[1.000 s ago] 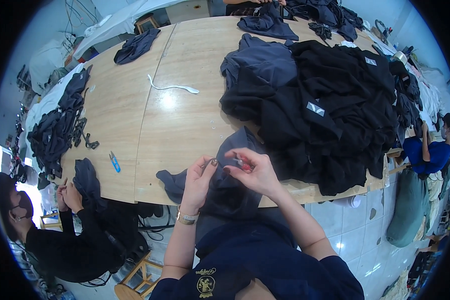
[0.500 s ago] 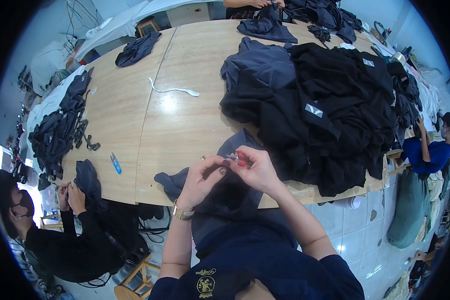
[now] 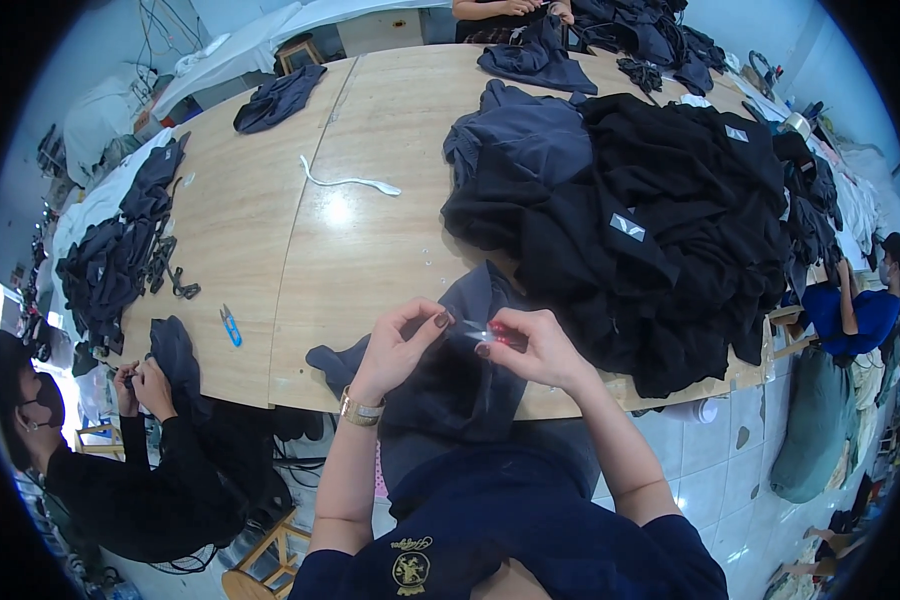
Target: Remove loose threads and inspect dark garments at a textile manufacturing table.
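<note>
A dark grey garment (image 3: 450, 390) hangs over the table's near edge and onto my lap. The thumb and fingers of my left hand (image 3: 395, 350) pinch a bit of its edge, raised above the tabletop. Gripped in my right hand (image 3: 545, 348) is a pair of red-handled thread snips (image 3: 475, 329). Their blades point left, close to the left fingertips, and are partly blurred. Whether they touch the cloth or a thread, I cannot tell.
A big pile of black garments (image 3: 690, 220) lies to the right on the wooden table (image 3: 240, 220). Blue thread snips (image 3: 231, 326) and a white strip (image 3: 345, 183) lie left of centre. Co-workers handle dark cloth at the left (image 3: 145, 390) and far side (image 3: 515, 10).
My right hand has drawn away to the right with the snips, opening a gap between the hands. The left hand has shifted slightly left and still pinches the cloth.
</note>
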Tool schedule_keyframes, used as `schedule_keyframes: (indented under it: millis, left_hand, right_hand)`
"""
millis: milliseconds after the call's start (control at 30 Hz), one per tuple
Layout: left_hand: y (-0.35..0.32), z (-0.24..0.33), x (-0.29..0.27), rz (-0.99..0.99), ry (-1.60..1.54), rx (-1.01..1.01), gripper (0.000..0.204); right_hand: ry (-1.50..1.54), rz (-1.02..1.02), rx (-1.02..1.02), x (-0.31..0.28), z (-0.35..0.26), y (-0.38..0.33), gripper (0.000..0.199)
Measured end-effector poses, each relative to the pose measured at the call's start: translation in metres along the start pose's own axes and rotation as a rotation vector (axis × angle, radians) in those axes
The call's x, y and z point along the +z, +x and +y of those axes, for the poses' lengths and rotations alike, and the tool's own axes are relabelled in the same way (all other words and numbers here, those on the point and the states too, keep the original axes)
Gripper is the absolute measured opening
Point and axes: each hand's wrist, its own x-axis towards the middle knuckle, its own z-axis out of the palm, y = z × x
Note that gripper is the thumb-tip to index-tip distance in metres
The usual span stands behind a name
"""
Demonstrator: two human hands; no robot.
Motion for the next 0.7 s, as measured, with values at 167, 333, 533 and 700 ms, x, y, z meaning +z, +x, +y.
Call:
schedule_keyframes:
  millis: [167,333,533,700]
  left_hand:
    - [0.003,0.0,0.0,-0.011,-0.039,0.018,0.018]
    - [0.005,0.001,-0.001,-0.044,-0.056,0.015,0.016]
    - [0.007,0.001,-0.005,-0.117,-0.121,-0.068,0.014]
    - [0.011,0.002,-0.002,-0.163,-0.234,-0.157,0.014]
  right_hand:
    - [-0.23,-0.084,-0.022,-0.006,0.0,0.007,0.043]
    - [-0.276,-0.125,-0.027,-0.008,-0.001,0.014,0.046]
    - [-0.265,-0.202,-0.018,-0.011,-0.008,0.019,0.044]
    - [-0.206,-0.251,-0.035,-0.011,-0.008,0.019,0.041]
